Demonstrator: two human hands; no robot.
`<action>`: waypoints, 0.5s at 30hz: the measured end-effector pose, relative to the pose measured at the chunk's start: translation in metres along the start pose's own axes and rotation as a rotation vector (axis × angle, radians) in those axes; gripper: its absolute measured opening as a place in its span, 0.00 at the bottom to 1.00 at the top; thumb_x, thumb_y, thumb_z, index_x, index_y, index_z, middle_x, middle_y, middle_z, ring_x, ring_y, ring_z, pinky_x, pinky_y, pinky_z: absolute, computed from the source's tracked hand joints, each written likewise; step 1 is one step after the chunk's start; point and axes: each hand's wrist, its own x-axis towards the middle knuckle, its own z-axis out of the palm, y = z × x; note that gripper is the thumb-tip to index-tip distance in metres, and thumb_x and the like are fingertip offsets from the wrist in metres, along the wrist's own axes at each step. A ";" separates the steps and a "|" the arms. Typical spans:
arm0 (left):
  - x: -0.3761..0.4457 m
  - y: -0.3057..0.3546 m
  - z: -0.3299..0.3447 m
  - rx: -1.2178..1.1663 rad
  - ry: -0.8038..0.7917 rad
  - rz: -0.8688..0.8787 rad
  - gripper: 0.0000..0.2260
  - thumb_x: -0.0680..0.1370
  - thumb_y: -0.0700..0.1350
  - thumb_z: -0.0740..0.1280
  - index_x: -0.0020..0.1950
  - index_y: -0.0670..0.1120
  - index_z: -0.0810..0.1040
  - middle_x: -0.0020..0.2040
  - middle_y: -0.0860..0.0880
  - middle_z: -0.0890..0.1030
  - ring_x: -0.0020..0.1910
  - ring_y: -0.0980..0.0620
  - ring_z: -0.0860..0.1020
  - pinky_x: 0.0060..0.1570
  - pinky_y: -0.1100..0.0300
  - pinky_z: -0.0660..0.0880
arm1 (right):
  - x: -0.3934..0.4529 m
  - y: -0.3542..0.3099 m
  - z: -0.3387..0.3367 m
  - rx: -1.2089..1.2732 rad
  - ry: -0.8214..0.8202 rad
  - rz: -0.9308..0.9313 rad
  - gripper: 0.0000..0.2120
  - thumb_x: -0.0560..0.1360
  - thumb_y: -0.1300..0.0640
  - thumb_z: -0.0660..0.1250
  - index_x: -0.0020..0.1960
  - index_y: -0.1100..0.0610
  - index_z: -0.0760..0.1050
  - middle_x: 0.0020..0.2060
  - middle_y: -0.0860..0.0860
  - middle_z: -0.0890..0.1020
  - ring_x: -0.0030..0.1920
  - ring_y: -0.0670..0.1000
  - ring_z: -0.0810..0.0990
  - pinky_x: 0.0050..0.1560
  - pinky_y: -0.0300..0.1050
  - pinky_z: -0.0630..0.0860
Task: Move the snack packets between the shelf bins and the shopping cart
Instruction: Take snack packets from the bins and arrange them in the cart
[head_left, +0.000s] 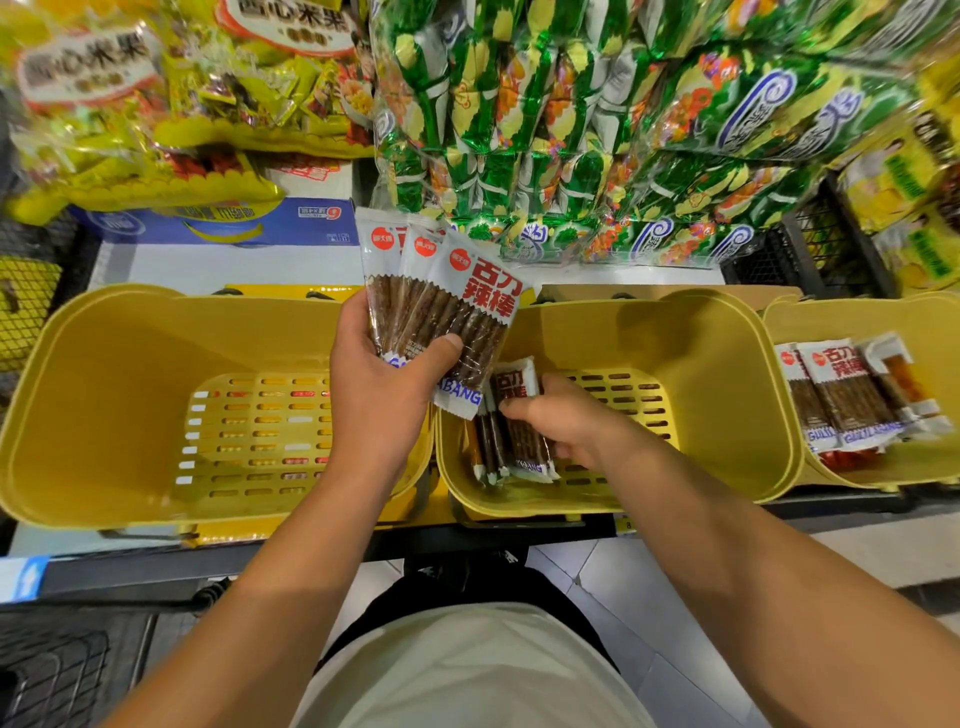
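Observation:
My left hand (382, 387) grips a fan of three white snack packets (441, 291) with brown sticks and red lettering, held up between the left yellow bin (93, 395) and the middle yellow bin (727, 395). My right hand (563, 418) reaches into the middle bin and pinches a packet (514, 384) off a small pile of the same snack packets (511, 452) on the bin floor. The left bin holds nothing. A third yellow bin (883, 322) on the right holds more packets (847, 395). The shopping cart (57, 670) shows as black mesh at the lower left.
Large yellow snack bags (156, 104) and green snack bags (597, 130) are stacked on the shelf above the bins. A blue box (218, 223) lies behind the left bin. A black crate (810, 244) stands at the right. Tiled floor shows below the shelf edge.

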 end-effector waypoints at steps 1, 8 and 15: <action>0.000 0.000 0.000 0.001 0.003 0.001 0.22 0.69 0.41 0.75 0.58 0.58 0.75 0.54 0.54 0.83 0.53 0.55 0.82 0.53 0.55 0.80 | 0.001 0.001 0.003 -0.107 0.041 -0.026 0.20 0.77 0.52 0.70 0.67 0.52 0.71 0.61 0.55 0.80 0.60 0.57 0.79 0.64 0.58 0.75; 0.000 -0.001 -0.002 0.028 -0.011 0.006 0.23 0.70 0.40 0.75 0.61 0.55 0.74 0.56 0.52 0.83 0.55 0.54 0.82 0.56 0.50 0.80 | 0.005 0.009 0.004 -0.098 0.011 -0.017 0.46 0.64 0.35 0.75 0.77 0.47 0.62 0.73 0.50 0.72 0.71 0.55 0.71 0.72 0.58 0.67; 0.000 0.000 -0.003 0.043 -0.015 -0.010 0.23 0.68 0.43 0.75 0.60 0.54 0.75 0.55 0.51 0.83 0.54 0.53 0.82 0.58 0.46 0.79 | 0.009 0.009 0.003 -0.278 0.097 -0.122 0.28 0.71 0.48 0.76 0.68 0.52 0.72 0.59 0.51 0.81 0.58 0.54 0.79 0.63 0.53 0.76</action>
